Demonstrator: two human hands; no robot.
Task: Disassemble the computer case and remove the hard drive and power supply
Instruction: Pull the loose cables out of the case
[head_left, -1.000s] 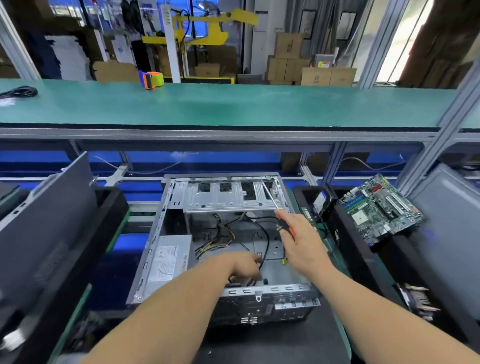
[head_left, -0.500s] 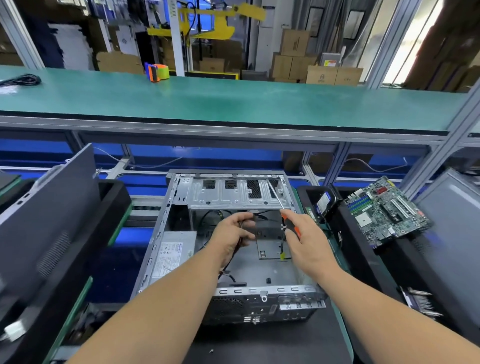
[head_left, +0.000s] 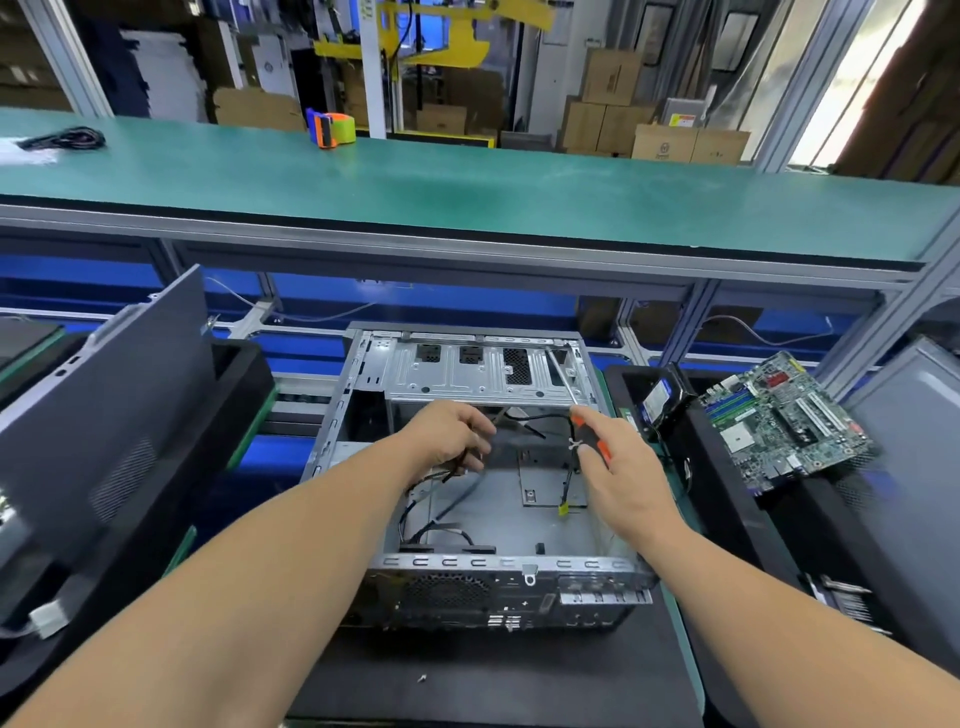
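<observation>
- Centre of the near bench, on a dark mat (head_left: 467, 680): computer case (head_left: 363, 415), side panel off, open side up, its ported rear plate toward the viewer.
- Far end of the case: bare metal drive cage (head_left: 467, 371), slots showing no drive.
- Case floor: loose black cables (head_left: 441, 525) trailing along the near left; a yellow-tipped lead (head_left: 563, 506) hanging on the right.
- Left hand (head_left: 449, 434): above the case interior, fingers curled round a bundle of dark wires, lifting them off the floor.
- Right hand (head_left: 623, 473): over the right wall of the case, fingers curled round the orange-and-black handle of a screwdriver (head_left: 584, 434); the shaft points far and left, across the drive cage.
- Both forearms cross the near half of the case; the left one hides the left side of the interior, so the power supply cannot be made out.
- Right of the case: black bin (head_left: 727, 493), with a hard drive (head_left: 658, 400) propped at its far left corner and a green motherboard (head_left: 779, 421) lying tilted across its far edge.
- Left of the case: dark grey side panel (head_left: 104, 405) leaning on another black bin.
- Far side: raised green shelf (head_left: 467, 192), bearing an orange tape dispenser (head_left: 332, 127) and a coiled black cord (head_left: 65, 139) at far left.
- Beyond the shelf: stacked cardboard boxes (head_left: 613, 104).
</observation>
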